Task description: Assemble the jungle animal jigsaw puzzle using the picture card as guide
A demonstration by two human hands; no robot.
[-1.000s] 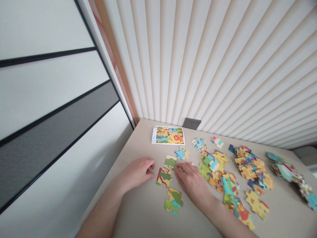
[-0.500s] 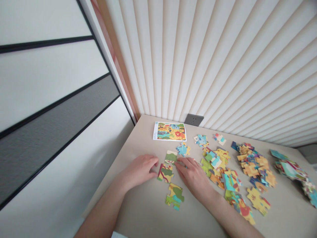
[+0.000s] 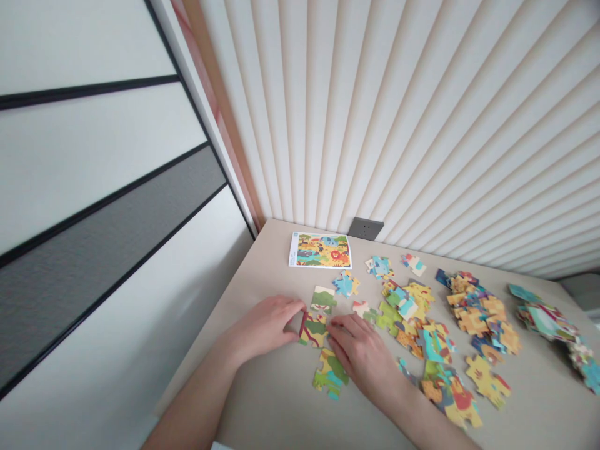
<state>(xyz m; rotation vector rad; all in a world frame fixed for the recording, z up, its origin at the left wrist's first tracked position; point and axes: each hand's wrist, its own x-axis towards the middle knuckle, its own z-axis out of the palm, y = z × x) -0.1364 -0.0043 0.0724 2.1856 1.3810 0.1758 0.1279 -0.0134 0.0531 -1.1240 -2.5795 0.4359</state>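
My left hand [image 3: 265, 328] and my right hand [image 3: 360, 356] rest on the table from either side, their fingertips on a green and red jigsaw piece [image 3: 313, 330]. Just above that piece lies a green and cream piece [image 3: 323, 300]. Under my right fingers, nearly touching them, is a green and blue piece [image 3: 330, 374]. A blue and yellow piece [image 3: 345, 284] sits further up. A small cream and green piece [image 3: 363, 310] lies to the right of my right fingertips. Part of the green and red piece is hidden by my fingers.
A jungle picture card [image 3: 320, 250] lies at the back of the beige table [image 3: 276, 400], below a grey wall socket [image 3: 365, 229]. Loose jigsaw pieces [image 3: 482, 322] lie in heaps on the right. A pleated wall rises behind, and a panelled surface lies to the left.
My right hand has slid down and left, off the green and cream piece and onto the green and red piece. This uncovers a small cream and green piece. My left hand has moved slightly right.
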